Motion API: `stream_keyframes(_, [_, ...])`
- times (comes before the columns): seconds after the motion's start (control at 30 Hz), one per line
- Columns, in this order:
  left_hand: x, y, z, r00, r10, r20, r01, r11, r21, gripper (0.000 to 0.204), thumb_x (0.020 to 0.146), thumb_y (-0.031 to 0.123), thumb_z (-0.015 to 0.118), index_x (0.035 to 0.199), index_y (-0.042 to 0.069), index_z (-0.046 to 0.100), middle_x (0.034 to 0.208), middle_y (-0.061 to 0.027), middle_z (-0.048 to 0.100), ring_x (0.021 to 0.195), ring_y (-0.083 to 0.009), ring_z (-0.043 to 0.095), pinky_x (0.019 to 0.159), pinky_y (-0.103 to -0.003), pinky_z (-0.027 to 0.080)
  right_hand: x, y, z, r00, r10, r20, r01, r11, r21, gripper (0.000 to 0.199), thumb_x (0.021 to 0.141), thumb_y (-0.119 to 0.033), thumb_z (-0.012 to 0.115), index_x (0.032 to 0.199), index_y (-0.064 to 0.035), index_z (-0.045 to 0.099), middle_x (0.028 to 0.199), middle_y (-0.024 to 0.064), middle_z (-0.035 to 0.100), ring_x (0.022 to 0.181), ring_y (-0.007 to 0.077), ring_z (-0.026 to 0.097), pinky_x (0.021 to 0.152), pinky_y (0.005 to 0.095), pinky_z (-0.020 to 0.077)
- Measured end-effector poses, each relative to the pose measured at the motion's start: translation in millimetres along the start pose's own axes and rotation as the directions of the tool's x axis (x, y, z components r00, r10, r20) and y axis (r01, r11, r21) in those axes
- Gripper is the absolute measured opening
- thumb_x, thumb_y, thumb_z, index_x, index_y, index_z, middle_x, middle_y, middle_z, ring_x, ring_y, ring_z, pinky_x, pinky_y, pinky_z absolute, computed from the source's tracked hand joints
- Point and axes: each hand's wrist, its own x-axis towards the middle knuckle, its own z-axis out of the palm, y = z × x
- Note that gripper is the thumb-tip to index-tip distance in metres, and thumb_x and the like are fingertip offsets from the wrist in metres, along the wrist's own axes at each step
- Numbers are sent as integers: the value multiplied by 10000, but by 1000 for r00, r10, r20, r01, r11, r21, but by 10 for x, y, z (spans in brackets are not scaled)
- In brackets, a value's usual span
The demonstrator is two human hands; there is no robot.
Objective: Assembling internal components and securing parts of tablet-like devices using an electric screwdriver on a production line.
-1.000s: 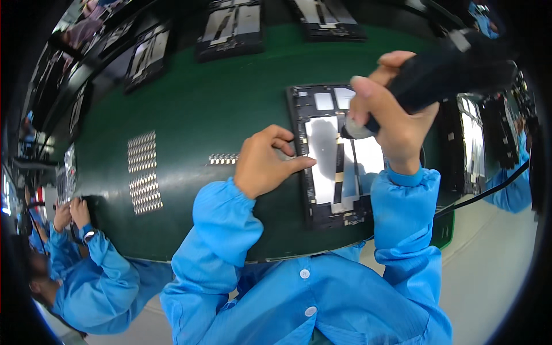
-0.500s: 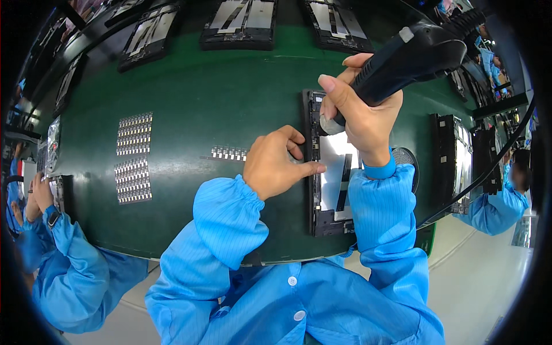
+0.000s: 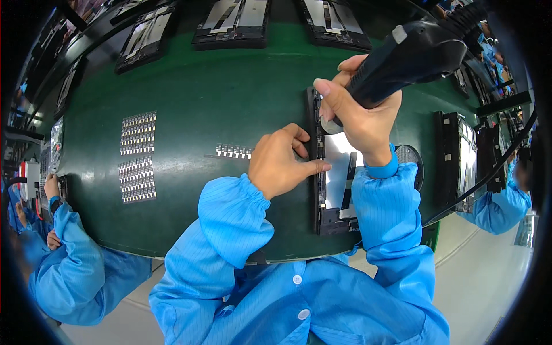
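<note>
"Where's the open device (image 3: 335, 190)?"
"On the worktop (image 3: 213, 92) before me, partly hidden by my right hand (image 3: 365, 118), which is clamped round a black tool (image 3: 408, 57)."
"And your left hand (image 3: 282, 161)?"
"Thumb and fingers apart, thumb over the device's left edge. Further left lie a strip of small parts (image 3: 233, 151) and two larger sheets (image 3: 138, 133)."

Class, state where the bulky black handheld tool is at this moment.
In the head view, the bulky black handheld tool is at upper right, gripped in the right hand, its lower end over the flat black open-backed device.
</note>
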Motion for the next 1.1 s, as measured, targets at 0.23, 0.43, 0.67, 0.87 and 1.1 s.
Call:
stream_keyframes(0.23, [9, 5, 38, 1000, 15, 6, -15, 1000, -10, 611, 561, 284, 870, 973, -67, 587, 760, -93, 624, 642, -133, 591, 566, -260, 466, -62, -4, -7, 999, -26, 29, 28, 997, -72, 253, 738, 53, 692, 934, 26, 535, 602, 28, 579, 498, 81, 544, 450, 217, 420])
stream_keyframes(0.43, [-36, -116, 57, 999, 34, -9, -34, 999, -13, 521, 661, 203, 821, 1018, -83, 574, 809, -84, 624, 694, -105, 586, 567, -245, 473, -141, -341, -203, 991, 108, -82, -109, 994, -10, 346, 716, 8, 745, 996, 18, 543, 630, 24, 585, 522, 93, 569, 467, 219, 448])
stream_keyframes(0.67, [-959, -106, 38, 975, -84, 204, 183, 823, -538, 381, 857, 43, 609, 1212, -49, 505, 1215, -178, 549, 1130, -229, 537, 856, -301, 492, -1369, -1015, -1658, 844, 323, 428, -406, 906, 117, 426, 647, -133, 799, 913, -35, 481, 834, 171, 671, 1023, 400, 589, 1057, 620, 145])
stream_keyframes(0.87, [-1095, 105, 105, 923, -126, 363, 357, 634, -686, 461, 890, 28, 551, 1311, -61, 386, 1374, -219, 385, 1274, -283, 400, 1023, -323, 374, -1833, -932, -1598, 883, 350, 311, -414, 894, 169, 364, 595, -124, 826, 814, -24, 553, 1056, 287, 612, 1190, 548, 400, 1052, 644, 79])
stream_keyframes(1.1, [-739, 209, 132, 886, -212, 411, 443, 644, -624, 747, 826, 266, 691, 1329, -109, 287, 1173, -208, 514, 1078, -220, 523, 886, -285, 449, -1659, -1021, -1631, 828, 373, 419, -461, 878, 129, 438, 510, -154, 864, 834, -8, 609, 984, 320, 618, 1092, 518, 507, 1031, 618, 230])
